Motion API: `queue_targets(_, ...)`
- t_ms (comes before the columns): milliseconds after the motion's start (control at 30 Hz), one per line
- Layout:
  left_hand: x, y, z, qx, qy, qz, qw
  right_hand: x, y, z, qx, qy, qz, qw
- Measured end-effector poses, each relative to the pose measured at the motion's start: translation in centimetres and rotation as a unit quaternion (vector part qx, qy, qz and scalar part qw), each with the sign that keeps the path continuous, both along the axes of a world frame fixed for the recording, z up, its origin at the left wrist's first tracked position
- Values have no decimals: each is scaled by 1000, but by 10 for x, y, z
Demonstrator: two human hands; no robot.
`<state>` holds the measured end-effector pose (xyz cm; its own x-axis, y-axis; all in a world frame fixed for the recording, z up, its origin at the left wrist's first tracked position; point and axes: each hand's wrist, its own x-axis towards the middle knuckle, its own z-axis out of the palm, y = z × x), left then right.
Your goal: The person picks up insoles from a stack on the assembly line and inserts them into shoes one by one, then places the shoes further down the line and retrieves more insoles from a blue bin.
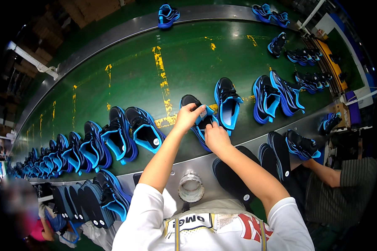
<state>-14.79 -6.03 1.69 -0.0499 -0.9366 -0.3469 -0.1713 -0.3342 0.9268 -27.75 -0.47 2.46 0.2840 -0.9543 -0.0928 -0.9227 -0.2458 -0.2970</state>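
A black and blue sneaker (193,102) lies on the green conveyor belt (134,71) in front of me. My left hand (189,115) grips its tongue from the left. My right hand (215,136) presses into the shoe's opening, fingers curled on something pale that I cannot make out. Its mate (227,102) stands just to the right, untouched. Another pair (130,129) lies to the left of my left forearm.
Many more black and blue sneakers line the belt (67,152) to the left and right (276,96). Black insoles (276,157) lie on the metal ledge (197,165) near a tape roll (191,187). A co-worker's arm (326,173) holds a shoe (301,144) at right.
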Motion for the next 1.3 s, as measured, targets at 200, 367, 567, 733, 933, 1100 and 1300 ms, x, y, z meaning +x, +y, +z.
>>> queue_targets(200,9,11,6,-1,54,-23,998,-14,-12,45,193,111,75,972)
queue_targets(367,6,10,-2,-12,-9,-29,999,-15,-39,26,270,134,206,931)
queue_targets(567,5,7,-10,-50,-35,-38,997,-12,-28,-26,60,81,234,967)
queue_targets(733,6,11,-2,-41,-72,-38,996,-13,-26,-35,7,88,229,970)
queue_targets(933,2,12,-4,-82,-83,-38,992,-17,-32,-38,35,102,242,964)
queue_targets(1100,1,13,-10,-90,-70,-27,993,-8,-40,-20,141,231,323,907)
queue_targets(1300,-3,14,-14,-97,-58,10,994,-9,-41,-21,157,305,393,853)
